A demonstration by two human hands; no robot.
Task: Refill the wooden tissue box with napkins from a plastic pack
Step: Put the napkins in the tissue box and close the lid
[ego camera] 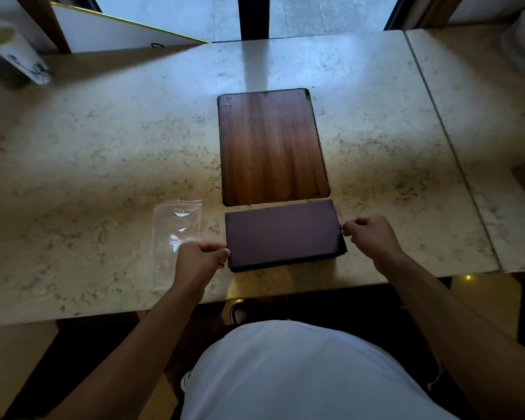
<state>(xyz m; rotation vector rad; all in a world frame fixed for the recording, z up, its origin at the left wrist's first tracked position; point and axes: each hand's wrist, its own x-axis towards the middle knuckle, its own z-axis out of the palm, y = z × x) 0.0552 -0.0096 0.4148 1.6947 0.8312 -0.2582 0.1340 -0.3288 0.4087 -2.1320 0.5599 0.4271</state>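
Both hands, left hand (199, 257) and right hand (372, 234), pinch the napkin stack (282, 233); uneven grip risks fanning it before the wooden box (272, 145) at 12 o'clock.

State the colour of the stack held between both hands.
Dark purple napkin stack, seen best in the head view.

Left grip (201, 256) and right grip (368, 234) curled, forearms extended forward.
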